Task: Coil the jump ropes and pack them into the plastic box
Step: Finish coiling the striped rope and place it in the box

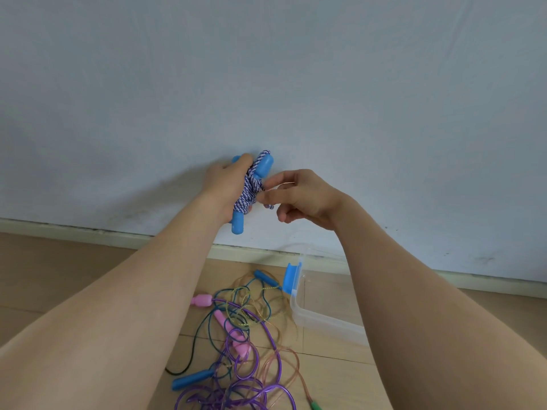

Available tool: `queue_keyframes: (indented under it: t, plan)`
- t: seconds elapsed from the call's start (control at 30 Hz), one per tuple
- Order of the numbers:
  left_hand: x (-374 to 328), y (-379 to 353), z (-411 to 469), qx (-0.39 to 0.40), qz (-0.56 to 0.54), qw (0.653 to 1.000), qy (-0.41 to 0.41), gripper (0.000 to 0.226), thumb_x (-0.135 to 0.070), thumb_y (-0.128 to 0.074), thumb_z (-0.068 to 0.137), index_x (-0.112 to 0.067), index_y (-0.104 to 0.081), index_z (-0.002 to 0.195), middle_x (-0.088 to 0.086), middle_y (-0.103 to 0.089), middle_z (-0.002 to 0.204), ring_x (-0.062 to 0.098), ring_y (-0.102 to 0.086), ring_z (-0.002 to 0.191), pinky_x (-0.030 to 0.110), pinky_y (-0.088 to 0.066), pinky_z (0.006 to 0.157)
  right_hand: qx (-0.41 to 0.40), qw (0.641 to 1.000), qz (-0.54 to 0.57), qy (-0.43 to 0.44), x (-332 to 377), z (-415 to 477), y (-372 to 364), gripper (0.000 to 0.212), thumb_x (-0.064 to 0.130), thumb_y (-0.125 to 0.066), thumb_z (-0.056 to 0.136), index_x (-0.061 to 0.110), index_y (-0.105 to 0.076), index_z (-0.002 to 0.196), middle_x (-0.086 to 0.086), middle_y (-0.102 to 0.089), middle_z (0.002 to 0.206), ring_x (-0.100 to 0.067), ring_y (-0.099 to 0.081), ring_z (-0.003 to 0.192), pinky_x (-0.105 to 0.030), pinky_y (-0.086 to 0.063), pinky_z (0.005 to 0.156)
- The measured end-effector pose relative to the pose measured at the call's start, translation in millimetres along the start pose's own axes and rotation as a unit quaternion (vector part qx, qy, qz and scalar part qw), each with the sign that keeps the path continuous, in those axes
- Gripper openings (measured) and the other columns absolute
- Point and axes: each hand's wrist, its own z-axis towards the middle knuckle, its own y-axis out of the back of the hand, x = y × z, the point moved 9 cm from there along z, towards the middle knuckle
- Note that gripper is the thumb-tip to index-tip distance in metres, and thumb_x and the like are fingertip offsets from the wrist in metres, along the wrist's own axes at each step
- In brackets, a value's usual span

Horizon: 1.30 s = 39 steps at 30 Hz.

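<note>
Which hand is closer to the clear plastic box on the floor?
Right. The right hand is raised above the plastic box; the left hand, gripping the coiled rope, is farther left.

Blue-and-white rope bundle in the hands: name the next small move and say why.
Probably tuck the loose tail under the wraps with the right hand. The left hand grips the blue handles with the braided rope already wound around them, and only that short end dangles free; the plastic box waits open below.
</note>
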Motion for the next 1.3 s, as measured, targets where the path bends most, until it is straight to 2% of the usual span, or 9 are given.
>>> queue_keyframes:
  t: [0.1, 0.3, 0.5, 0.63, 0.8, 0.93, 1.0, 1.13, 1.3]
  plan:
    - [1.7, -11.9, -0.7, 0.045, -0.025, 0.998, 0.026, 0.029, -0.043, -0.059, 0.083, -0.015, -0.061, 0.09, 0.014, -0.061, 0.077, 0.024, -0.052, 0.051, 0.027, -0.042, 0.05, -0.007, 0.999, 0.05, 0.011, -5.7, 1.6, 9.4, 0.02, 0.01, -0.073, 0.095, 0.003, -0.076, 0.113, -0.01, -0.071, 0.092, -0.023, -0.075, 0.075, -0.03, -0.061, 0.073]
    - [-3.1, -35.0, -15.3, 0.155, 0.038, 0.987, 0.02, 0.03, -0.042, -0.051, 0.1, -0.017, -0.067, 0.097, 0.004, -0.07, 0.077, 0.02, -0.066, 0.06, 0.031, -0.05, 0.056, -0.126, 0.991, 0.01, 0.051, -12.0, 4.5, 39.0, 0.02, 0.015, -0.072, 0.098, -0.003, -0.077, 0.105, -0.013, -0.075, 0.091, -0.019, -0.072, 0.074, -0.03, -0.062, 0.073]
    - [-7.8, -40.7, -21.9, 0.182, 0.074, 0.98, -0.01, 0.032, -0.042, -0.053, 0.102, -0.012, -0.066, 0.103, 0.008, -0.069, 0.077, 0.022, -0.069, 0.064, 0.033, -0.052, 0.058, -0.173, 0.983, -0.025, 0.05, -9.9, 0.7, 48.1, 0.015, 0.018, -0.083, 0.089, 0.003, -0.079, 0.089, -0.012, -0.076, 0.079, -0.016, -0.073, 0.064, -0.025, -0.057, 0.061]
    - [-1.9, -46.6, -27.8, 0.223, 0.1, 0.97, 0.003, 0.035, -0.043, -0.052, 0.104, -0.012, -0.066, 0.112, 0.006, -0.073, 0.084, 0.021, -0.071, 0.073, 0.034, -0.053, 0.061, -0.17, 0.985, -0.031, 0.028, -16.3, -0.7, 52.0, 0.018, 0.02, -0.086, 0.086, 0.004, -0.079, 0.084, -0.018, -0.075, 0.08, -0.017, -0.067, 0.066, -0.029, -0.057, 0.065]
    - [5.2, -56.7, -36.6, 0.298, 0.127, 0.946, -0.01, 0.035, -0.036, -0.057, 0.106, -0.008, -0.069, 0.123, 0.013, -0.076, 0.109, 0.021, -0.07, 0.086, 0.033, -0.059, 0.066, -0.109, 0.992, 0.057, -0.012, -27.6, -6.4, 51.8, 0.013, 0.008, -0.069, 0.098, 0.0, -0.079, 0.104, -0.016, -0.078, 0.089, -0.017, -0.073, 0.076, -0.023, -0.058, 0.068]
    - [10.6, -53.0, -26.3, 0.268, 0.168, 0.948, -0.041, 0.037, -0.036, -0.065, 0.102, -0.004, -0.068, 0.12, 0.016, -0.073, 0.106, 0.026, -0.069, 0.091, 0.037, -0.057, 0.076, -0.063, 0.983, 0.15, -0.09, -43.6, -9.3, 46.3, 0.037, 0.032, -0.054, 0.11, -0.001, -0.071, 0.115, -0.017, -0.078, 0.102, -0.025, -0.075, 0.091, -0.037, -0.06, 0.094]
    - [10.3, -54.5, -24.3, 0.264, 0.171, 0.948, -0.05, 0.035, -0.036, -0.067, 0.101, -0.005, -0.069, 0.119, 0.014, -0.074, 0.103, 0.025, -0.069, 0.091, 0.038, -0.057, 0.077, -0.05, 0.98, 0.169, -0.097, -43.3, -11.0, 44.6, 0.038, 0.036, -0.059, 0.106, 0.001, -0.07, 0.12, -0.018, -0.075, 0.11, -0.032, -0.075, 0.102, -0.043, -0.058, 0.102]
    - [7.0, -53.7, -19.2, 0.248, 0.13, 0.958, -0.056, 0.027, -0.033, -0.068, 0.101, -0.012, -0.068, 0.118, 0.011, -0.074, 0.104, 0.023, -0.071, 0.093, 0.039, -0.058, 0.081, 0.018, 0.991, 0.134, -0.02, -25.0, -12.2, 33.9, 0.031, 0.023, -0.073, 0.097, 0.009, -0.074, 0.125, -0.014, -0.074, 0.124, -0.027, -0.074, 0.112, -0.035, -0.058, 0.102]
    - [6.4, -52.5, -14.7, 0.212, 0.125, 0.966, -0.076, 0.018, -0.026, -0.069, 0.101, -0.018, -0.057, 0.112, 0.016, -0.066, 0.105, 0.026, -0.068, 0.086, 0.04, -0.059, 0.073, -0.023, 0.999, 0.043, 0.018, -20.0, -4.2, 31.6, 0.04, 0.024, -0.072, 0.1, 0.014, -0.065, 0.137, -0.017, -0.073, 0.125, -0.031, -0.076, 0.108, -0.039, -0.062, 0.096]
